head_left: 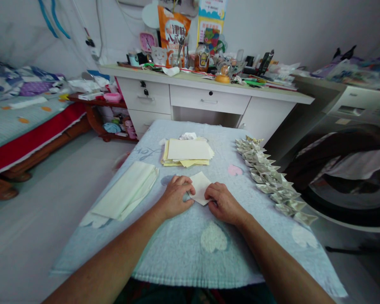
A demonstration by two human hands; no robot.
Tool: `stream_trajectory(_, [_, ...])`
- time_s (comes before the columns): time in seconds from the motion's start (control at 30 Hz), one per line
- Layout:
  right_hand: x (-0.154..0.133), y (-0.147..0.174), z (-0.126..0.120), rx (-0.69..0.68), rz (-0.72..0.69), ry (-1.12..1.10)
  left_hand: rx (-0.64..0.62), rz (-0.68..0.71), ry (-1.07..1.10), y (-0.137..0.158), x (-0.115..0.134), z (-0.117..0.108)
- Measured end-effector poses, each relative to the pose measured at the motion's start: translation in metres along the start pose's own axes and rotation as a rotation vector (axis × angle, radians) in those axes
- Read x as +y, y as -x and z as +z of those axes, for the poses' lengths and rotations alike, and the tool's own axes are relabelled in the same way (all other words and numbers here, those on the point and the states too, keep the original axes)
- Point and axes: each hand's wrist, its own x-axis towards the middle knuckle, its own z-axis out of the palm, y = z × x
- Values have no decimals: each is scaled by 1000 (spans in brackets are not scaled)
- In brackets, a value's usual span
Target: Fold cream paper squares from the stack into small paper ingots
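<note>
At far left we are seeing a bed standing beside a low wooden shelf. On the blue cloth before us, a long pale bundle is lying at a slant near the left edge. Next, our left hand is resting with thumb and fingers spread at the near-left side of a small paper; we cannot tell whether it is pinching it. Just beyond, a pile of cream and yellow papers is lying flat. The small paper is lying between our two hands, nearer to us than the pile. Our right hand is curling its fingers and gripping the paper's right edge. Behind, a cluttered desk is standing against the wall, bearing an orange bag. Rightward, pointed paper folds are sitting in close rows, and a washer is standing at far right.
</note>
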Motion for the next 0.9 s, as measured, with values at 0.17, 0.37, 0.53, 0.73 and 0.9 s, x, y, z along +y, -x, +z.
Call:
stream_trajectory(0.17, [-3, 1, -1, -8, -8, -3, -25, 13, 2, 0, -1, 0])
stream_trajectory(0.37, [-1, 1, 2, 17, 55, -30, -24, 2, 8, -1, 1, -1])
stream_trajectory(0.53, [2, -2, 7, 47, 201, -19, -1, -14, 8, -1, 2, -1])
stream_trajectory(0.73, [2, -6, 15, 114, 397, 53, 41, -19, -17, 0, 0, 5])
stream_trajectory(0.9, [2, -7, 16, 129, 447, 73, 27, -40, -23, -2, 2, 4])
